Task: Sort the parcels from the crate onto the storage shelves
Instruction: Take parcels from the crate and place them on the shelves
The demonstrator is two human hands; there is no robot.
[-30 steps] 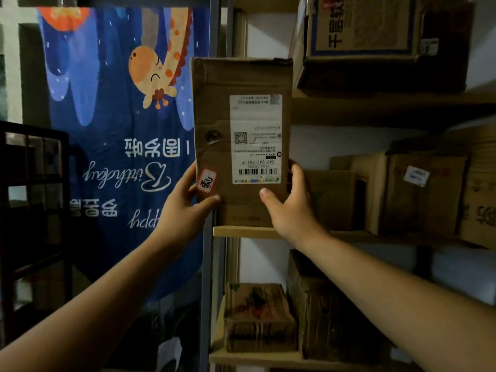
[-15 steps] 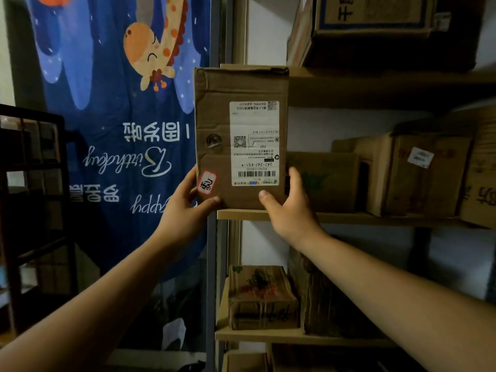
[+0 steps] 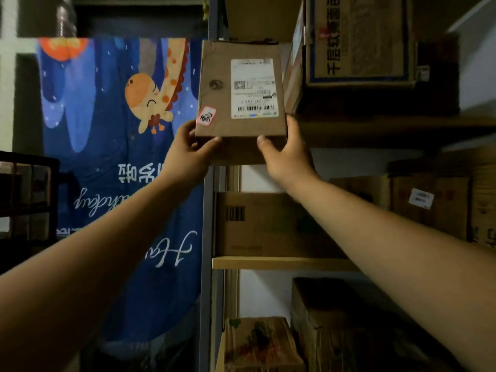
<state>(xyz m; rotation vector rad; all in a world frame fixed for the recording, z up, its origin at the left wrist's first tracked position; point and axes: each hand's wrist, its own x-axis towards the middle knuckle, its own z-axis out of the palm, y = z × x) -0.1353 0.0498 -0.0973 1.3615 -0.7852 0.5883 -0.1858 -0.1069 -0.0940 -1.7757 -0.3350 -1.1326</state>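
A flat brown cardboard parcel [image 3: 217, 108] with a white shipping label and a small red-rimmed sticker stands upright at the left end of the upper shelf [image 3: 375, 126]. My left hand [image 3: 188, 154] grips its lower left corner, thumb under the bottom edge. My right hand [image 3: 287, 154] grips the lower right corner, fingers up along the side. The parcel's bottom edge sits at about the level of the shelf board, beside a big printed carton [image 3: 357, 49]. The crate is out of view.
A grey metal upright [image 3: 208, 237] marks the shelving's left edge. The middle shelf [image 3: 268, 263] holds a barcoded box [image 3: 263, 224] and more cartons to the right. Lower boxes [image 3: 257, 345] stand below. A blue birthday banner [image 3: 107, 170] hangs left, with a dark rack [image 3: 26, 205] beyond.
Both hands have lifted the parcel from the middle shelf's level up to the upper shelf. The camera view tilted up with it.
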